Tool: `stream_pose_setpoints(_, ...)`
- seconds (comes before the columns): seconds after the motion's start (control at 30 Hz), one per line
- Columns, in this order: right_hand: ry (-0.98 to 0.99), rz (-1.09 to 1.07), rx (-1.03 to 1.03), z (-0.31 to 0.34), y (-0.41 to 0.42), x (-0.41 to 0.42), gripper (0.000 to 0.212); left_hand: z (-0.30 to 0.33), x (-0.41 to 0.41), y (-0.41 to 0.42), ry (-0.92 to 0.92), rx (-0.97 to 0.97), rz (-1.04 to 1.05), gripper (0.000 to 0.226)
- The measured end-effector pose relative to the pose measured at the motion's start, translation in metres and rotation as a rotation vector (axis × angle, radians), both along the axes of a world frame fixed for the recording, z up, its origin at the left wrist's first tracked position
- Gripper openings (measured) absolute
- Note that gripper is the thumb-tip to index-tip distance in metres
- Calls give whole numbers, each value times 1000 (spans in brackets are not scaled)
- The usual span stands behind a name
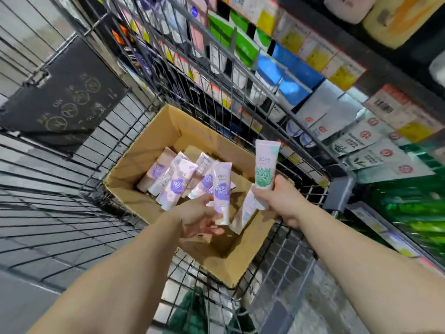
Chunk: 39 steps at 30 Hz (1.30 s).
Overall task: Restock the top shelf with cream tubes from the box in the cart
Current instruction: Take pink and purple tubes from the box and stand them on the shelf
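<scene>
Hands work over the cardboard box (134, 162) in the wire cart (72, 189): left hand (199, 219) pinches a purple-labelled tube (222, 192), right hand (280, 201) grips a green-labelled tube (265, 174) upright. More tubes (173, 179) lie toward the box's far end.

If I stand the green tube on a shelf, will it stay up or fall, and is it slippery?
The green tube is tall and narrow, so it would probably tip easily if nudged. Its surface looks glossy, so it may be a little slippery. The right hand holds it upright by the lower end alone, so it seems light and fairly stiff.
</scene>
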State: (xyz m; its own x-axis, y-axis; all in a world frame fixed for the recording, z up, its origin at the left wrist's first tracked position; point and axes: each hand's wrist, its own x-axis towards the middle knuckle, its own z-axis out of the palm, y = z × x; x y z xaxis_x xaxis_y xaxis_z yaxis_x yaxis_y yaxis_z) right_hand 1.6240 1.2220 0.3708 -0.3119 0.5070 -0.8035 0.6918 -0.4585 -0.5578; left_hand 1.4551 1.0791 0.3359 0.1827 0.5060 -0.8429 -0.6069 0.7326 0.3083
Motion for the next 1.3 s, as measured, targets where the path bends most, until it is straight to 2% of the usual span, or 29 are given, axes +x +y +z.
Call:
stream_pose_setpoints(0.2,43,-69,-75,11,-6,-1,40,16,-6,6,58,37,13,36)
stream_pose_setpoints(0.33,50,-34,-73,19,-5,0,43,21,-8,1,121,35,-24,34)
stream_pose_setpoints(0.47,76,-20,4,19,-4,-3,40,14,-6,-1,506,-7,-317,32)
stream_pose_setpoints(0.57,75,-35,38,11,-6,-4,34,-5,3,0,592,-37,-489,47)
stream_pose_setpoints(0.67,52,-15,63,0,-9,-3,29,-19,19,1,806,-38,-698,51)
stream_pose_setpoints(0.73,48,-4,60,-7,-11,-2,26,-24,28,4,915,-39,-748,48)
stream_pose_setpoints(0.87,54,5,66,-17,-11,-2,25,-37,39,5,1176,-40,-751,20)
stream_pose_setpoints(0.93,66,-5,71,-19,-8,-2,25,-41,44,6,1271,-66,-723,22)
stream_pose_setpoints(1.1,88,-22,45,-22,-2,0,26,-49,64,22,1188,-24,-785,21)
stream_pose_setpoints(1.23,90,-18,29,-24,-1,0,29,-50,93,28,1323,95,-955,21)
stream_pose_setpoints(1.3,89,-5,30,-25,-3,0,33,-49,100,31,1325,158,-1053,23)
